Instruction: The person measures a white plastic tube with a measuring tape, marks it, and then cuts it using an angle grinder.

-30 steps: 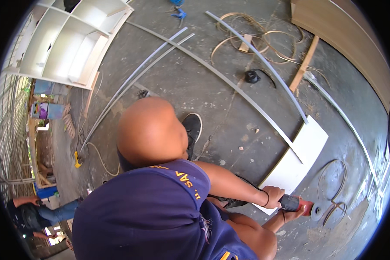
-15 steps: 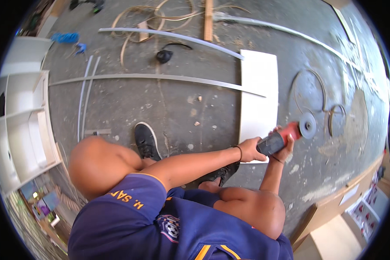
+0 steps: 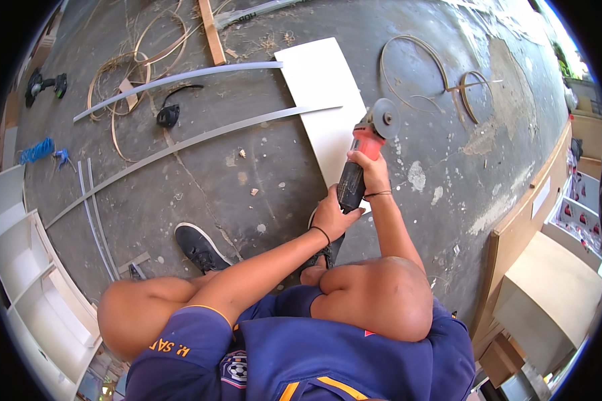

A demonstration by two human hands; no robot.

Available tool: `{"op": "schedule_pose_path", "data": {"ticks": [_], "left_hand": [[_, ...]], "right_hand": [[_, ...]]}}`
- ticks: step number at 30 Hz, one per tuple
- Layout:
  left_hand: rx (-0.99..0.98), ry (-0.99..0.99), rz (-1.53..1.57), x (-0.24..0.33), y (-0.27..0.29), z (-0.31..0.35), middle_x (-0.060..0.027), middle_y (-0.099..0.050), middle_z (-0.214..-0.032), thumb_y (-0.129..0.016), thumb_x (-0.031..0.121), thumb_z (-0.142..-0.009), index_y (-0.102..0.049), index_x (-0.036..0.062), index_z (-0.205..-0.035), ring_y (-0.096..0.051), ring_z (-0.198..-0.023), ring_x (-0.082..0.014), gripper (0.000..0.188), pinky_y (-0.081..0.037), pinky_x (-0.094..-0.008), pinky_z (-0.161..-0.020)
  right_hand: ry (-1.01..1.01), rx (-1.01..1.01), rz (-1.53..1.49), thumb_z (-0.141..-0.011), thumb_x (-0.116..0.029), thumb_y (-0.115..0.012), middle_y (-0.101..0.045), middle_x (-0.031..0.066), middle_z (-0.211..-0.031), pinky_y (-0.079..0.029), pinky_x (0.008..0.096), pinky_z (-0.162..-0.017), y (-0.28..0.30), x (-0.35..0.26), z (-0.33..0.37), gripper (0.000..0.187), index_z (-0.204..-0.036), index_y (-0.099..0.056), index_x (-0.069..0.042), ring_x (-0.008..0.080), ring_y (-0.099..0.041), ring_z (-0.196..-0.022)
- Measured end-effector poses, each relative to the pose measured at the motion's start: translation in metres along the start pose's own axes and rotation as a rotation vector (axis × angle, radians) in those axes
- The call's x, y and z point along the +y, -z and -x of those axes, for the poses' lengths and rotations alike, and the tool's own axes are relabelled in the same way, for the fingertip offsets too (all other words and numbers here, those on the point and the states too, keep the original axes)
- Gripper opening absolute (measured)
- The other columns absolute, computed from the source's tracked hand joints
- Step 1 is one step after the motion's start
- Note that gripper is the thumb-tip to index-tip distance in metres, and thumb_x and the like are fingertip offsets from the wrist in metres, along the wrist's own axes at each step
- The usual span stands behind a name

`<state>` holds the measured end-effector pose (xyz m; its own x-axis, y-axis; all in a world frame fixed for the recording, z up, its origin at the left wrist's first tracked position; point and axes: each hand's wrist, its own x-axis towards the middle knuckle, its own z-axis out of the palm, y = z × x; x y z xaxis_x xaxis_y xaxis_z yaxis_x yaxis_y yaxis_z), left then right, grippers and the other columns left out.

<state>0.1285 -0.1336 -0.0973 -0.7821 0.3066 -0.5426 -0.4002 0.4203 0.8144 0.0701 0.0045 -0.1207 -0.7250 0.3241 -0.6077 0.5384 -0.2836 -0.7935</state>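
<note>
An angle grinder (image 3: 352,180) with a red head, a black body and a grey disc (image 3: 384,118) is held in front of me, tilted with its disc end away from me. My right hand (image 3: 373,171) wraps round the red and black body behind the head, thumb across the top. At the rear end, my left hand (image 3: 331,215) grips the black housing. Beneath and left of the grinder lies a white board (image 3: 321,87) on the floor. A long thin metal strip (image 3: 227,123) rests with its far end on the board, and a second strip (image 3: 180,79) reaches its edge.
White shelving (image 3: 33,281) stands at the left. Coiled edging strips (image 3: 155,57), a wooden batten (image 3: 211,30), a black tool (image 3: 168,115) and a cordless drill (image 3: 42,85) lie farther out. More coils (image 3: 415,43) are beyond the grinder. Wooden panels (image 3: 508,260) stand at right.
My view has turned to the right. The grinder has swung from pointing right to pointing more away from me, both hands still on it.
</note>
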Motion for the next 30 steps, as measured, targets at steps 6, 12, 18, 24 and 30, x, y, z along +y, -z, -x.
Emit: {"op": "schedule_pose_path", "data": {"ticks": [6,12,18,24,30], "left_hand": [[-0.021,-0.222,-0.243,-0.019,0.053,-0.047,-0.0176,-0.063,-0.098,-0.065,0.047,-0.080,-0.057,0.0022,-0.109,-0.060,-0.092,-0.0351,0.055,-0.048,-0.0427,-0.080],[0.429,-0.526,-1.029,-0.050,0.192,-0.107,-0.0106,-0.056,-0.116,-0.067,0.033,-0.079,-0.054,0.0094,-0.116,-0.051,-0.110,-0.0307,0.045,-0.042,-0.0437,-0.090],[0.307,-0.416,-1.123,-0.094,0.286,-0.102,-0.0064,-0.058,-0.105,-0.066,0.029,-0.083,-0.058,0.0132,-0.107,-0.056,-0.101,-0.0269,0.030,-0.043,-0.0420,-0.085],[0.255,-0.355,-1.015,-0.095,0.296,-0.102,-0.0096,-0.058,-0.097,-0.062,0.027,-0.087,-0.059,0.0103,-0.100,-0.056,-0.094,-0.0316,0.022,-0.044,-0.0438,-0.080],[0.247,-0.368,-0.954,-0.097,0.299,-0.104,-0.0113,-0.059,-0.098,-0.058,0.027,-0.089,-0.058,0.0088,-0.098,-0.056,-0.094,-0.0332,0.020,-0.045,-0.0444,-0.079]], "right_hand": [[0.094,0.035,0.388,-0.065,-0.015,-0.077,-0.062,0.0053,-0.086,-0.050,0.0284,-0.068,0.020,-0.005,0.000,0.045,-0.103,-0.057,0.000,0.0139,-0.061,-0.073],[0.069,0.059,0.465,-0.060,-0.018,-0.080,-0.064,0.0093,-0.093,-0.050,0.0304,-0.076,0.047,0.004,0.004,0.056,-0.106,-0.057,0.003,0.0165,-0.062,-0.082],[0.103,0.164,0.575,-0.058,-0.022,-0.080,-0.065,0.0111,-0.094,-0.049,0.0330,-0.079,0.065,0.006,0.004,0.058,-0.105,-0.058,0.002,0.0207,-0.063,-0.085],[0.183,0.241,0.663,-0.057,-0.026,-0.080,-0.066,0.0122,-0.094,-0.049,0.0342,-0.080,0.092,0.002,-0.010,0.059,-0.106,-0.060,0.001,0.0234,-0.064,-0.087],[0.163,0.307,0.718,-0.055,-0.028,-0.080,-0.066,0.0124,-0.096,-0.049,0.0347,-0.082,0.124,-0.004,-0.018,0.062,-0.107,-0.059,-0.001,0.0242,-0.064,-0.089]]}}
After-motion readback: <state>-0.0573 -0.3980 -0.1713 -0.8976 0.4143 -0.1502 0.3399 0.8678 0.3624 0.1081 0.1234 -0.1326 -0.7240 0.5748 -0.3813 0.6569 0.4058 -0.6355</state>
